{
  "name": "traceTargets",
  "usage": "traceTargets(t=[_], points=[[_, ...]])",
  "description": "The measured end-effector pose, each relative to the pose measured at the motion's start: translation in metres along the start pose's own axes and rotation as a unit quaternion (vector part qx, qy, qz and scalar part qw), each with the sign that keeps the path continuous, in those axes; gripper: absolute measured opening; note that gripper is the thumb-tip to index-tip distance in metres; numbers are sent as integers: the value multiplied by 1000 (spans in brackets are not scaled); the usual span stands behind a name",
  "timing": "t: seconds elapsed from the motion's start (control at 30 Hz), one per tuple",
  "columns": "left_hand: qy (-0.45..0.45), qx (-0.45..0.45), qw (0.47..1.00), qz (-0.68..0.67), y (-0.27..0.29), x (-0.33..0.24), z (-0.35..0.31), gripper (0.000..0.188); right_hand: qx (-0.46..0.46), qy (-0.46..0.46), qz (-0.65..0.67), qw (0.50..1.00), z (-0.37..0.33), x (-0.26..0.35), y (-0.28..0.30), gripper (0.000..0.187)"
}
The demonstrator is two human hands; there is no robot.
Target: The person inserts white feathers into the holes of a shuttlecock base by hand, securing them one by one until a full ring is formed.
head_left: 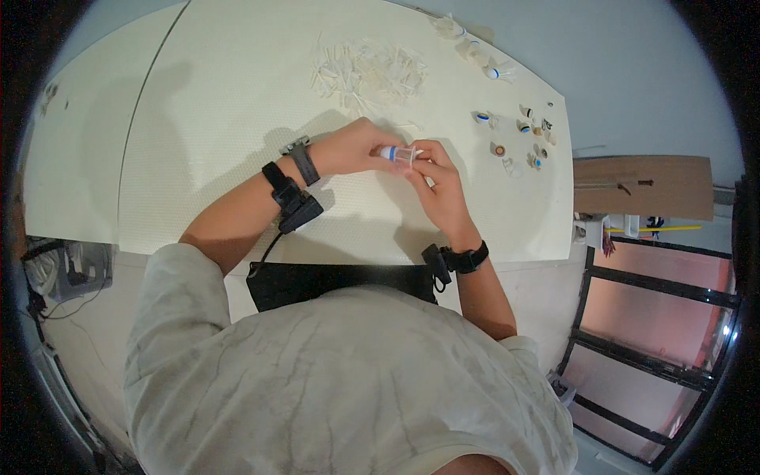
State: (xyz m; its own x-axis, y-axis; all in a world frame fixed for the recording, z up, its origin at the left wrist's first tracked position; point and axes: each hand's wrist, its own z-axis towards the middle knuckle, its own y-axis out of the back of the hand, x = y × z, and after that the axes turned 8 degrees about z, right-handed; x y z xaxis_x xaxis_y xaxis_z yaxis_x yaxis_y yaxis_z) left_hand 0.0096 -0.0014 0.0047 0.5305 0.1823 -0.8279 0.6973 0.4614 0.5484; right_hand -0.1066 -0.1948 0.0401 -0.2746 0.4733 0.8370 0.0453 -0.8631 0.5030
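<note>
Over the middle of the table, both my hands meet at a small shuttlecock (389,153) with a white rounded base, a blue band and a pale, see-through skirt. My left hand (356,148) is closed round the base end. The fingers of my right hand (441,182) are bent around the skirt end, thumb and fingertips pinching at its rim. A thin white piece seems to stick out there, too small to make out. Beyond my hands lies a loose heap of white feathers (368,75).
Several small round bases and rings (525,127), some blue-banded, are scattered at the table's right. Along its far right edge lie a few shuttlecocks (492,74). A seam (146,95) crosses the white table at left. A brown board (641,188) and a black-framed rack (657,317) stand right.
</note>
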Motion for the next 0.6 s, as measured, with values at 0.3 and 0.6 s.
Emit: traceTargets(t=[0.3,0.6], points=[[-74,-63,989,110,-7,4,4,42,-14,-24,40,999,8,-1,-4,13],[-5,-77,996,37,-1,-7,2,31,-38,-33,8,999,16,7,15,20]])
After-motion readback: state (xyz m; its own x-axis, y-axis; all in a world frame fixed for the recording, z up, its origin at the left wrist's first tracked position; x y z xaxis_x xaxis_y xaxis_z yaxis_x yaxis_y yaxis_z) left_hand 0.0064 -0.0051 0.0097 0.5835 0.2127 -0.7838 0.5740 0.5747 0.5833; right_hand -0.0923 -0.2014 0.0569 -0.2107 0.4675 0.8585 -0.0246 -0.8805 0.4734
